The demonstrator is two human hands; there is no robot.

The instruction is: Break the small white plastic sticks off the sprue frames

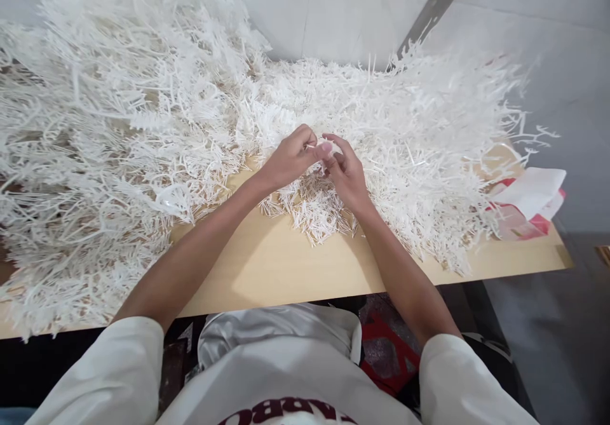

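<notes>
A huge heap of thin white plastic sprues [143,114] with comb-like rows of small sticks covers most of the light wooden table [267,266]. My left hand [290,157] and my right hand [344,169] meet at the heap's front edge, fingers curled in a pinch. Between them they grip a small white plastic piece [321,148] taken from the pile. Right under my hands lies a bunch of loose white sticks [317,212].
A white and red plastic bag [524,206] lies at the table's right end. Behind the table stands a white tiled wall [333,12], with a grey bar [436,6] leaning on it. A silver bag [267,333] rests at my lap below the table edge.
</notes>
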